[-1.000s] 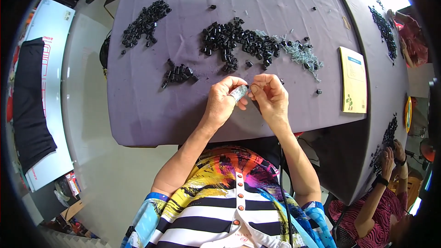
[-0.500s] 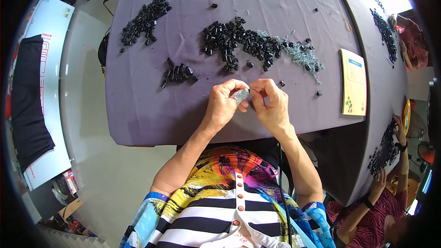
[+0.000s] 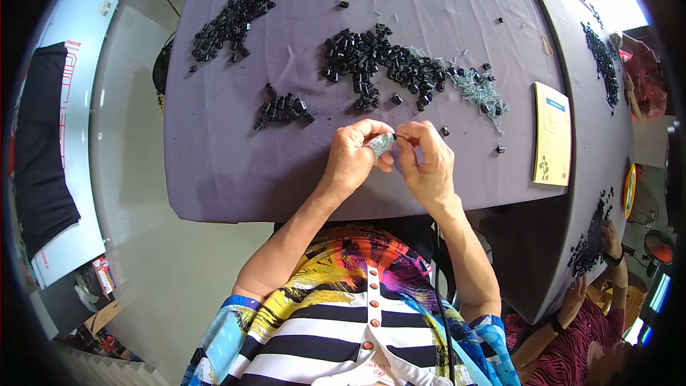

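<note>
Close to the table's near edge, my left hand and my right hand meet fingertip to fingertip. Between them is a small black plastic piece, mostly hidden by the fingers. Both hands pinch at it with thumb and forefinger. A grey speckled oblong cover shows at my left thumb; it looks like a wrap on the thumb. Just beyond the hands lies a large heap of short black plastic pieces. Thin clear plastic pins are spread at its right end.
More black pieces lie in a far-left pile and a smaller near-left group. A yellow booklet rests at the right edge of the cloth-covered table. At right, another person's hands are at a dark pile.
My hands stay together at nearly the same place, shifted slightly right in the picture along with the table items. The other person's hands have moved at their pile.
</note>
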The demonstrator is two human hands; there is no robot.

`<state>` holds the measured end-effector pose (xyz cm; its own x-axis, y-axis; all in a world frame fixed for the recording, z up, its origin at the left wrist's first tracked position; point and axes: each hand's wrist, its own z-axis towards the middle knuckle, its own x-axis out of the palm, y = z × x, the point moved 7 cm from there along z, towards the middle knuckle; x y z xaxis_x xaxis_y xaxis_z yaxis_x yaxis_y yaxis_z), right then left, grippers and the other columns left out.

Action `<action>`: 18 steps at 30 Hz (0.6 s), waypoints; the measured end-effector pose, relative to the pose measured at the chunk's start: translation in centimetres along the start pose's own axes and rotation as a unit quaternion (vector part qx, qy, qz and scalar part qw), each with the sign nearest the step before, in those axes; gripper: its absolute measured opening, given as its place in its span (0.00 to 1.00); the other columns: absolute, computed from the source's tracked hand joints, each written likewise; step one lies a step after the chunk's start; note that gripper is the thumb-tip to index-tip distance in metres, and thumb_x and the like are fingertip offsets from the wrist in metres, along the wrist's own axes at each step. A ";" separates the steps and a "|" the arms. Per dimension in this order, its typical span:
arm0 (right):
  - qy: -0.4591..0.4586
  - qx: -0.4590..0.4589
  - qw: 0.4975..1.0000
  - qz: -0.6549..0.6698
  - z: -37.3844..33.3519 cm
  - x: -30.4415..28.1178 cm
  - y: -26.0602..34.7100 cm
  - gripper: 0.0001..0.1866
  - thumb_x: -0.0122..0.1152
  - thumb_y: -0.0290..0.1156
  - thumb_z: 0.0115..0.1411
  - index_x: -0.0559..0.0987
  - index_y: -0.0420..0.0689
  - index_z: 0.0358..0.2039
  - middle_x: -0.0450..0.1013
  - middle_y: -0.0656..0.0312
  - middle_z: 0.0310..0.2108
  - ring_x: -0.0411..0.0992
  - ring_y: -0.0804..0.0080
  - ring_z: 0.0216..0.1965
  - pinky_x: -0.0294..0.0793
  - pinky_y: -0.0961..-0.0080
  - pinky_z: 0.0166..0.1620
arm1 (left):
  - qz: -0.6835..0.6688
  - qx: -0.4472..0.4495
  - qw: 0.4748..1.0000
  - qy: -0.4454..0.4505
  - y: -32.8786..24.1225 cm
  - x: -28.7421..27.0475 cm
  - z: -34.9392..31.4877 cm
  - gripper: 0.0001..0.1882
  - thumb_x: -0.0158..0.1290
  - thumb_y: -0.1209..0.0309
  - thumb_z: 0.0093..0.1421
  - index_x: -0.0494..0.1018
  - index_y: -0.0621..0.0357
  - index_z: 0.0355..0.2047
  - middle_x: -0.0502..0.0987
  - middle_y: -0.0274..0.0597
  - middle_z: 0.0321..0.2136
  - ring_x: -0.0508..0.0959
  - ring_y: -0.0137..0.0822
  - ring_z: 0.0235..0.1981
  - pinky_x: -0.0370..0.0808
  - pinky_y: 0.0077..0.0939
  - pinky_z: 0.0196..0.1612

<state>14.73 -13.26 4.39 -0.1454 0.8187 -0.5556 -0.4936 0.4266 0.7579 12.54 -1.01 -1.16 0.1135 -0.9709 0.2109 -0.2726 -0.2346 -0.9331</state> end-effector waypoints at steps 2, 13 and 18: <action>0.011 0.001 1.000 -0.005 0.2 0.0 0.2 0.08 0.55 0.15 0.54 0.72 0.38 0.36 0.73 0.58 0.30 0.75 0.68 0.28 0.74 0.78 0.34 | -0.004 0.004 1.000 0.001 0.2 0.0 0.0 0.07 0.47 0.84 0.57 0.75 0.66 0.34 0.78 0.38 0.24 0.77 0.25 0.21 0.77 0.20 0.24; 0.081 0.077 0.993 0.041 2.2 0.4 -1.3 0.10 0.56 0.17 0.54 0.75 0.37 0.38 0.75 0.59 0.28 0.76 0.73 0.28 0.74 0.78 0.32 | -0.035 0.023 0.999 -0.029 0.2 -0.5 0.1 0.07 0.46 0.82 0.60 0.72 0.66 0.37 0.76 0.39 0.26 0.78 0.28 0.23 0.79 0.23 0.26; 0.047 0.001 0.998 -0.040 4.1 -0.1 -1.1 0.11 0.57 0.17 0.51 0.76 0.38 0.37 0.72 0.56 0.32 0.73 0.64 0.29 0.71 0.72 0.31 | -0.102 0.014 0.994 -0.045 0.7 -0.9 0.4 0.07 0.46 0.83 0.59 0.71 0.67 0.37 0.75 0.40 0.27 0.78 0.29 0.23 0.80 0.23 0.24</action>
<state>18.85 -12.21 4.99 -0.1856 0.7418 -0.6444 -0.5060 0.4900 0.7099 12.60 -0.28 -2.12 0.2493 -0.8949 0.3701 -0.2084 -0.4228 -0.8820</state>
